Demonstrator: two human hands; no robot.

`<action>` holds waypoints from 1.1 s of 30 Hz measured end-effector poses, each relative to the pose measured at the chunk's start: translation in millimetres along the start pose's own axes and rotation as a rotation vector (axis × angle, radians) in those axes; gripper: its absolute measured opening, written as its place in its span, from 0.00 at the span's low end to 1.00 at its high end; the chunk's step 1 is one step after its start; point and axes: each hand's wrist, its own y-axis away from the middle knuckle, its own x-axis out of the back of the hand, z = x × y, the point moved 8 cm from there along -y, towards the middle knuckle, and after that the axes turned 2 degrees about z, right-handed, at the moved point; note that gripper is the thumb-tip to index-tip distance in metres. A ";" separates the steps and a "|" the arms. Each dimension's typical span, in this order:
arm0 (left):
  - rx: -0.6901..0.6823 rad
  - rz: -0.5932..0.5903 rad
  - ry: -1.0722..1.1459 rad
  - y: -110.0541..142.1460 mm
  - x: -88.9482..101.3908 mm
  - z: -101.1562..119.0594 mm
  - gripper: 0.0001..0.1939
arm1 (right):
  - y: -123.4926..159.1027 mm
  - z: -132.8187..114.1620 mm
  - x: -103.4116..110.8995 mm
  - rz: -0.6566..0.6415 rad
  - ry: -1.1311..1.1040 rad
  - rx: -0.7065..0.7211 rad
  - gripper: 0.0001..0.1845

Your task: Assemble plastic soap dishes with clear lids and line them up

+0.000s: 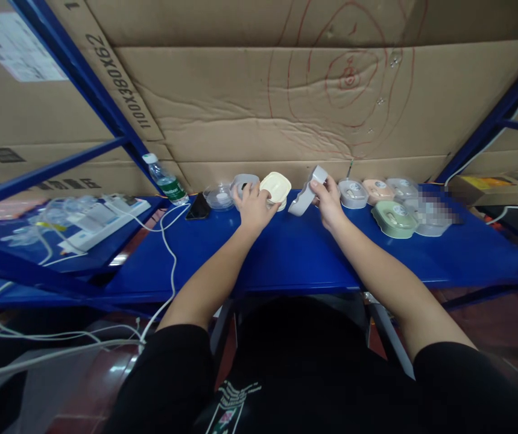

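Observation:
My left hand (255, 209) is closed at the left edge of a small cream plastic container (277, 188), its inside facing up. Behind those fingers stands a greyish container (244, 179), partly hidden. To the left of it is a clear round container (219, 196). My right hand (329, 199) grips a grey plastic container (304, 198), tilted and raised above the blue tabletop (299, 259). A lidded whitish container (353, 194) with a round label sits just right of that hand.
Farther right are peach (379, 191), green (393, 219) and clear lidded containers. At left stand a water bottle (166, 181) and a black phone (198, 207), near a white cable (173, 259). A cardboard sheet (222, 90) backs the table; blue frame posts (89, 78) flank it.

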 end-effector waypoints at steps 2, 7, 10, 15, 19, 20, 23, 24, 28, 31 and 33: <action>-0.010 -0.004 -0.004 -0.6 -5.9 -1.9 0.12 | 0.2 -0.6 -1.1 -0.012 0.019 0.001 0.38; -0.067 0.023 0.101 0.1 -9.1 -1.0 0.12 | -0.5 -1.5 -1.9 -0.029 0.039 0.007 0.41; -0.106 -0.050 0.162 1.3 -13.7 3.3 0.10 | -0.3 -1.9 -2.0 -0.036 0.058 0.015 0.41; -0.170 -0.154 0.174 3.7 -19.6 9.7 0.06 | -0.9 -1.3 -2.1 -0.051 0.096 0.029 0.41; -0.182 -0.165 0.106 2.6 -22.9 7.3 0.09 | -0.8 -1.5 -2.4 -0.041 0.083 0.018 0.42; -0.180 -0.167 0.090 2.1 -23.7 6.0 0.11 | -0.5 -1.5 -2.3 -0.033 0.070 0.008 0.43; -0.172 -0.172 0.064 1.3 -24.7 2.7 0.14 | 0.7 -2.5 -1.8 -0.008 0.030 -0.010 0.46; -0.171 -0.170 0.059 1.2 -24.3 2.4 0.15 | 1.0 -2.9 -1.8 -0.005 0.024 -0.010 0.47; -0.228 -0.137 0.056 2.4 -20.3 10.9 0.17 | 0.1 -2.3 -2.6 -0.024 0.043 0.006 0.48; -0.412 -0.264 0.107 11.1 -32.0 33.4 0.16 | -2.6 -1.1 -0.1 -0.023 0.039 0.015 0.49; -0.521 -0.399 0.125 21.0 -44.4 46.9 0.17 | -4.7 -1.9 2.3 -0.020 0.036 0.026 0.48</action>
